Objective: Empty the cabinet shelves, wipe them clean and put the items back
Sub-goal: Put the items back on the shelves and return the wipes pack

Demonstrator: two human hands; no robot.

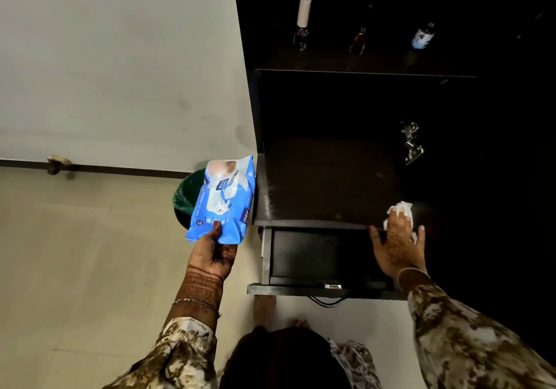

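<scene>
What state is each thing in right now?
Left hand: grips the wipes pack, off the shelf.
Right hand: flat, pressing a white wipe on the lower shelf.
Drawer: pulled open.
Three bottles: upright on the upper shelf.
Bin: lined, partly hidden behind the pack.

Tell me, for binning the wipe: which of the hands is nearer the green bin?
Left. The left hand, holding the wipes pack, is beside the green bin; the right hand presses a wipe on the shelf, well away.
</scene>
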